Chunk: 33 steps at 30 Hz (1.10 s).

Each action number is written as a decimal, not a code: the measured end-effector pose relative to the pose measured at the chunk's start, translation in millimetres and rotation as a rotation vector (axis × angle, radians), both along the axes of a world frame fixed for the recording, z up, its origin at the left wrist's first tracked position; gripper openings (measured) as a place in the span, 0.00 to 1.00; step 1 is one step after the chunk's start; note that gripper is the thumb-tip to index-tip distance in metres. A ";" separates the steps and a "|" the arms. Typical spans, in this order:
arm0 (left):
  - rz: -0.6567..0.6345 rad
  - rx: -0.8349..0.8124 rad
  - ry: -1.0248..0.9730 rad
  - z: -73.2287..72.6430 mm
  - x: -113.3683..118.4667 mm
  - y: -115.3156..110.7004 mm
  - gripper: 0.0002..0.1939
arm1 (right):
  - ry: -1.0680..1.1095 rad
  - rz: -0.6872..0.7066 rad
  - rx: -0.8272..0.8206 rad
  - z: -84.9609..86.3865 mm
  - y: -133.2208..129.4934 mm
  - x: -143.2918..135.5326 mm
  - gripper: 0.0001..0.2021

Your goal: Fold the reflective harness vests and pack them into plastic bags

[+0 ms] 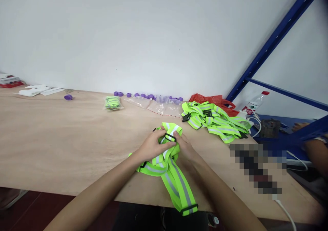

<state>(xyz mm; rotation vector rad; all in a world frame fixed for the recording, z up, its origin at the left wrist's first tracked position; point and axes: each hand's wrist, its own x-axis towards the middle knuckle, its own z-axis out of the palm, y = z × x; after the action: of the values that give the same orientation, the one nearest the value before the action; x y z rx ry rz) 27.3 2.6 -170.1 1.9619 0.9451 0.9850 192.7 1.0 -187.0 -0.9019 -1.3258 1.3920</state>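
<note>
Neon-green webbing harness with silver reflective stripes: held bunched between both hands, above the near part of the pale wooden table. Its looped tail hangs from the grip toward the wearer, ending in a black plastic slider at the near table edge. Left hand: thumb and fingers pinching the webbing around a black rectangular buckle. Right hand: thumb pressed on the same bunch from the other side, remaining fingers mostly hidden behind it. Right of the grip, a pixelated patch; contents unreadable. Beyond the grip to the right, a loose heap of green striped straps lies against a crumpled red plastic bag. Beyond and left, a clear packet of folded green webbing. Straight beyond, flat transparent plastic bags, then a row of small purple rolls near the white wall.
</note>
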 end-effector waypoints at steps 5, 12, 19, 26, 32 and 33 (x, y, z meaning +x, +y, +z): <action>-0.065 -0.073 -0.073 6.5 -7.4 3.1 0.13 | -0.020 -0.259 0.150 -11.8 3.3 1.7 0.22; -0.115 0.106 -0.031 49.2 -23.9 9.6 0.13 | -0.045 -0.328 0.331 -0.3 1.9 9.1 0.13; -0.230 0.125 -0.198 132.2 -26.8 12.4 0.15 | 0.052 -0.658 0.453 12.4 9.0 18.9 0.07; -0.148 0.024 -0.491 196.4 -28.0 17.1 0.18 | 0.087 -0.293 0.241 62.1 -2.3 49.2 0.10; 0.043 0.084 -0.670 225.7 -35.9 12.5 0.15 | -0.131 -0.193 0.231 56.4 -7.6 70.8 0.18; 0.065 0.092 -0.714 230.2 -39.0 9.3 0.15 | -0.185 -0.229 0.276 52.3 -7.5 73.9 0.19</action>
<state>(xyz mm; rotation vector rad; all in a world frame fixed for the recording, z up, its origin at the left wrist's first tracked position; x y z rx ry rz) -11.8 11.9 60.1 1.4636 0.5577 1.6340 266.7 -6.5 -134.7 -0.9760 -1.4599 0.9415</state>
